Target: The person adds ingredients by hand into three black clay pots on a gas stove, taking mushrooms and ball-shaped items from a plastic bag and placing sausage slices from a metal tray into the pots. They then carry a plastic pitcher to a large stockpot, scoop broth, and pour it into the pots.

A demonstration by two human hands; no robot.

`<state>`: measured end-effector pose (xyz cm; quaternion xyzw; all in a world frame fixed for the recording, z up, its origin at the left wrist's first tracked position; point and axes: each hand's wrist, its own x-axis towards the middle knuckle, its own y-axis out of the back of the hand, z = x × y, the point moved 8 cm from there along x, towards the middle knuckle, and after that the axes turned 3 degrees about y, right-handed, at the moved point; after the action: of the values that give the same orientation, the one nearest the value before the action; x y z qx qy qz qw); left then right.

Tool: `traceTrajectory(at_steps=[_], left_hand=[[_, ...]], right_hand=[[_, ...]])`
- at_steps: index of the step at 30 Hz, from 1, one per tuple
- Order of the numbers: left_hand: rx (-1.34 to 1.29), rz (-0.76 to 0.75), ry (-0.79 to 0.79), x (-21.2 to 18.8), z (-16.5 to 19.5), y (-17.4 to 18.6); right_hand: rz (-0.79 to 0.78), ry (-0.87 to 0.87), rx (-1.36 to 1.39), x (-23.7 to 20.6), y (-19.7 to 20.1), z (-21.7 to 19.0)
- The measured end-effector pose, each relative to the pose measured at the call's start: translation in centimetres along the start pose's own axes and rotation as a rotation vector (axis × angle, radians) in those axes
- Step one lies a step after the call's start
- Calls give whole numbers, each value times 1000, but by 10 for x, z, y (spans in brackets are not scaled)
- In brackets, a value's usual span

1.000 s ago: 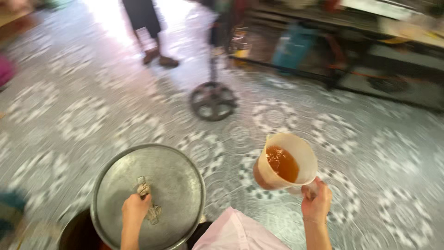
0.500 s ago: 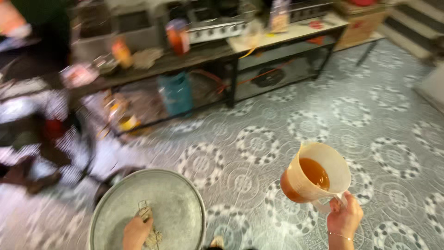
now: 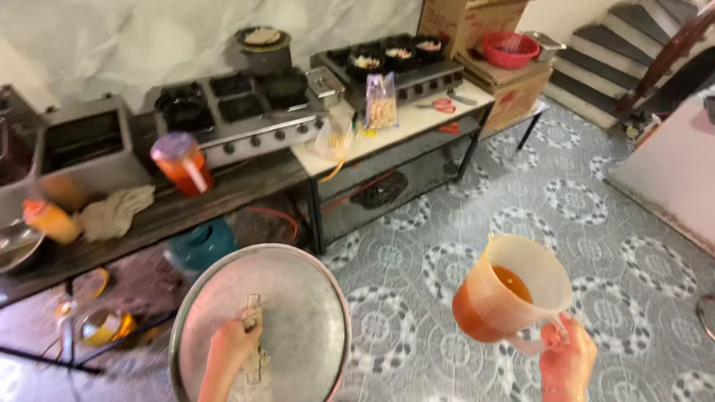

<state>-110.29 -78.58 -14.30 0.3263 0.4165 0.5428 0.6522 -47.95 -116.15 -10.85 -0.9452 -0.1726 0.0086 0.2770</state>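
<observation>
Head cam: I see L hand (image 3: 232,344) w/ fingers curled tight round the handle of a big round metal lid (image 3: 298,313), held low at bottom centre. R hand (image 3: 567,365) grips the handle of a translucent plastic jug (image 3: 506,298) – part full of amber liquid, tilted a bit – over the patterned tile floor (image 3: 596,208). Gas stoves (image 3: 238,108) sit behind – well apart.

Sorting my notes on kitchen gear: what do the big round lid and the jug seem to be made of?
The big round grey lid, gripped by the left hand, looks like dull, scuffed aluminium or steel. The pale jug in the right hand looks like translucent plastic: orange-brown liquid shows through its wall.
</observation>
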Motion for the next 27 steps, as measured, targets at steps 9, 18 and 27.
traceTrajectory(at_steps=[9, 18, 27], left_hand=[[11, 147, -61, 235, 176, -9], [22, 172, -111, 443, 386, -16], [-78, 277, 91, 581, 500, -38]], right_hand=[[-235, 67, 10, 295, -185, 79], [-294, -70, -69, 532, -357, 173], [-618, -125, -168, 760, -551, 286]])
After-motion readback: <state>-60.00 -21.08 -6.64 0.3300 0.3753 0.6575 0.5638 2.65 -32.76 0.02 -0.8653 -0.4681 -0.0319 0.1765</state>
